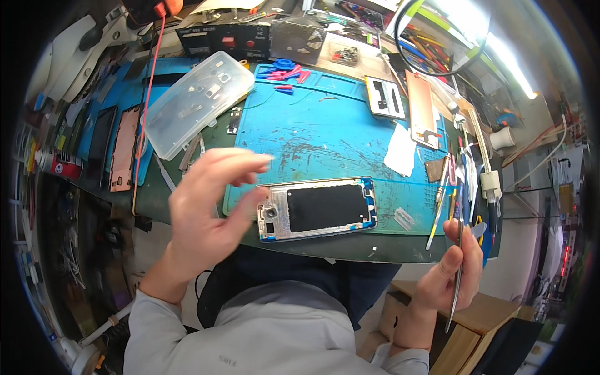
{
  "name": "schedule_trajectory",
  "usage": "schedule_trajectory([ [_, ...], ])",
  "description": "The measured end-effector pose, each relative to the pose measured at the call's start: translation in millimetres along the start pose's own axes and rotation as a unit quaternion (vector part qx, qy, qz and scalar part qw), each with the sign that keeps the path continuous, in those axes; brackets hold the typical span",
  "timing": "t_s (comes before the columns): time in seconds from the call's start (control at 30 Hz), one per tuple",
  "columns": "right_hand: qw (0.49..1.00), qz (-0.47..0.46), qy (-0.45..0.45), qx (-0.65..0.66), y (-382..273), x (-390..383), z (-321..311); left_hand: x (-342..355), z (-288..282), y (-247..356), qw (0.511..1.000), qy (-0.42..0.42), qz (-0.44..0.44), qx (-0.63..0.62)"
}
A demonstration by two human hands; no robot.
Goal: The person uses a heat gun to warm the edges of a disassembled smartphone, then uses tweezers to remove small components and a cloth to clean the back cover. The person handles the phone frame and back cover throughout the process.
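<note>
A phone frame, silver with a large black panel and blue patches at its right end, lies flat near the mat's front edge. My left hand hovers at its left end, smeared a little by motion. Thumb and fingers are apart there, with nothing visible between them. Off the right front corner of the bench, my right hand grips slim metal tweezers, held nearly upright between thumb and fingers. A small razor blade rests on the blue mat right of the frame.
A clear plastic parts box stands at the back left, next to phone panels. Pink and blue clips lie at the mat's far edge. Right of it are a white tissue, a copper-coloured panel and several slim tools.
</note>
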State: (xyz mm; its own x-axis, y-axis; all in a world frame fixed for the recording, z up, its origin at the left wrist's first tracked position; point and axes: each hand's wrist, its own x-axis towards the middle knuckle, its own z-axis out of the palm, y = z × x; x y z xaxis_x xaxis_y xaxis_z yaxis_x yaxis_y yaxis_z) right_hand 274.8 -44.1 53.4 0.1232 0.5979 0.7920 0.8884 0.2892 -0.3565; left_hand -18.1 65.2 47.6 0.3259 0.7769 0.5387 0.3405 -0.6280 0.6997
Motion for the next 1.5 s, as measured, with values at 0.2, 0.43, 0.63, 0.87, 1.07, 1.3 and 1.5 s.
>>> schedule_trajectory([
  [0.2,0.994,-0.083,-0.061,0.036,-9,9,-10,48,63,22,0.974,-0.199,0.1,0.037],
  [0.43,0.984,-0.113,-0.097,0.1,-14,13,-13,58,90,23,0.954,-0.241,0.126,0.125],
  [0.63,0.986,-0.077,-0.07,0.131,-3,3,-1,59,90,19,0.972,-0.183,0.113,0.095],
  [0.87,0.985,-0.089,-0.093,0.116,-22,-33,37,59,82,16,0.976,-0.207,0.032,0.065],
  [1.07,0.982,-0.008,-0.184,0.036,-38,-32,46,54,77,20,0.971,-0.237,-0.019,0.019],
  [1.3,0.981,0.029,-0.192,0.011,-46,-32,51,46,76,20,0.97,-0.235,-0.053,-0.02],
  [1.5,0.983,0.038,-0.177,0.024,-39,-26,44,40,74,19,0.971,-0.237,-0.022,-0.003],
])
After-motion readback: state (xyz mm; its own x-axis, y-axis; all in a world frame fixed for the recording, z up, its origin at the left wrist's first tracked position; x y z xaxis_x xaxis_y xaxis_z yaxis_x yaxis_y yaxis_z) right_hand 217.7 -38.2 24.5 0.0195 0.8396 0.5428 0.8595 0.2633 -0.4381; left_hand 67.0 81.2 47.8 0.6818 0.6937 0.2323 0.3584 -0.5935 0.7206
